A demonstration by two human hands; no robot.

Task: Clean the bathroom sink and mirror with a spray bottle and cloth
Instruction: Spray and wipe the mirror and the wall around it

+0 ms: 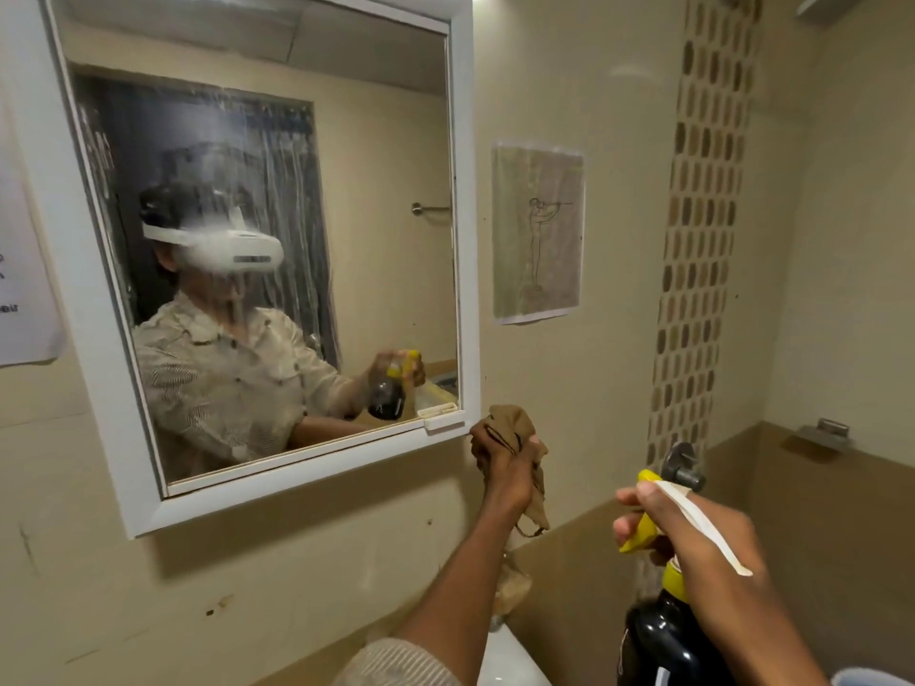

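A white-framed mirror hangs on the wall at the upper left, its glass streaked with wet spray running down. My left hand grips a bunched brown cloth just below the mirror's lower right corner. My right hand holds a dark spray bottle with a yellow and white trigger head, fingers curled round the trigger, nozzle aimed toward the mirror. A sliver of the white sink shows at the bottom, under my left forearm.
A paper sketch is taped to the wall right of the mirror, and another sheet hangs at the left edge. A metal wall tap sits behind the bottle. A metal holder is on the right wall.
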